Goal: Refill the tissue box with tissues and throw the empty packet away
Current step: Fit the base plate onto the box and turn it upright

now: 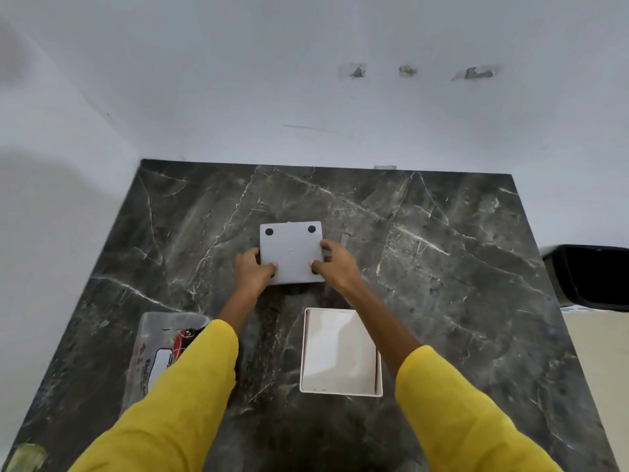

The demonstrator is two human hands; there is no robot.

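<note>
A grey square tissue box (291, 250) lies bottom-up on the dark marble counter (442, 267), two black pads showing at its far corners. My left hand (253, 270) grips its left near corner and my right hand (335, 267) grips its right near corner. Nearer to me lies a white tray-like lid (340, 352), open side up and empty. At the near left sits a clear plastic tissue packet (153, 349) with red print, partly hidden by my left sleeve.
A black waste bin (592, 277) stands on the floor past the counter's right edge. White walls close the counter at the back and left. A green-stained patch (25, 456) marks the near left corner.
</note>
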